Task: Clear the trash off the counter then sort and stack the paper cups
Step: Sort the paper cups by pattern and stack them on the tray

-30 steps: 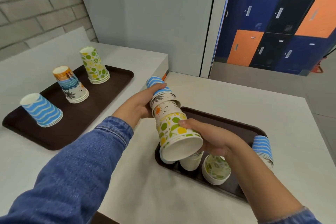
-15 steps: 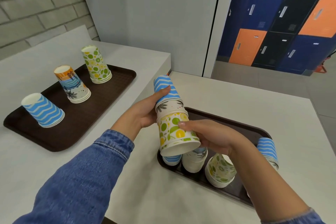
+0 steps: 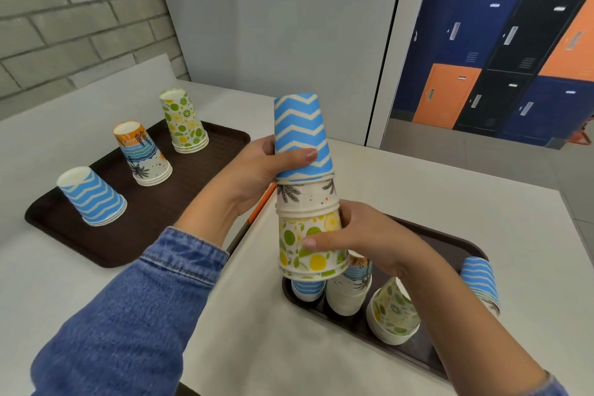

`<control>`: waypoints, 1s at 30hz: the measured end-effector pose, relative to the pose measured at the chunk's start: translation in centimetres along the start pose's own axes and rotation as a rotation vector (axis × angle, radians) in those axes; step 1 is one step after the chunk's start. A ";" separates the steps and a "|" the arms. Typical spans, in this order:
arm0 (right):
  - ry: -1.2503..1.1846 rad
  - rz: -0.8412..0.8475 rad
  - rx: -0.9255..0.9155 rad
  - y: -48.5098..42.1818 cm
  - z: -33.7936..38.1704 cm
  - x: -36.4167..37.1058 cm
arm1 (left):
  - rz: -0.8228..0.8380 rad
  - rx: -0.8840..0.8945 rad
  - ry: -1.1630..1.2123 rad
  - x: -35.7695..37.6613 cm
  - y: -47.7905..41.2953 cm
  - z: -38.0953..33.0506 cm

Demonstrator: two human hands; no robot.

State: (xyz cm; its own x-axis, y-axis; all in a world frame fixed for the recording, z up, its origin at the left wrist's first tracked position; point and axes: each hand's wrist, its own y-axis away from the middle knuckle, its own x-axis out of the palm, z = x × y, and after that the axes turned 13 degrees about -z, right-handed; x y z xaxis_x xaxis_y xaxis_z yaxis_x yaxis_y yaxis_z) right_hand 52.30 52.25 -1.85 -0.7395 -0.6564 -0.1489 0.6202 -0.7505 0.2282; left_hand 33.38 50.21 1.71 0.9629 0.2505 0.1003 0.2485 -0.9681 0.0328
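Head view: the left hand (image 3: 254,170) grips the blue zigzag cup (image 3: 302,125) topping an upright mixed stack (image 3: 305,199). The right hand (image 3: 369,238) clasps the citrus-print cup (image 3: 316,262) at its base, above the near tray (image 3: 450,241), whose left edge is crowded with loose cups (image 3: 348,299). The far tray (image 3: 180,199) carries three sorted stacks (image 3: 144,154). White bench (image 3: 418,190) shows around both trays.

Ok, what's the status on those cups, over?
Left grip holds blue zigzag cup atop mixed stack. Right grip holds citrus cup at its base. Stack roughly upright over near tray, unsorted cups beneath.
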 end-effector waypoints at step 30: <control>0.005 -0.422 -0.044 2.9 -0.4 0.4 | -0.571 0.036 0.110 -3.3 -1.5 7.2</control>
State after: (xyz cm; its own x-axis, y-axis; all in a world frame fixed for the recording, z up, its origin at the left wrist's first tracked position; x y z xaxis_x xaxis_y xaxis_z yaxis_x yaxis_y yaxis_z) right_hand 53.90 49.72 -1.63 -0.9298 -0.2912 -0.2251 0.2740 -0.9560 0.1047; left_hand 30.56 50.75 -5.88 0.6590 0.7305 0.1792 0.7306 -0.6783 0.0781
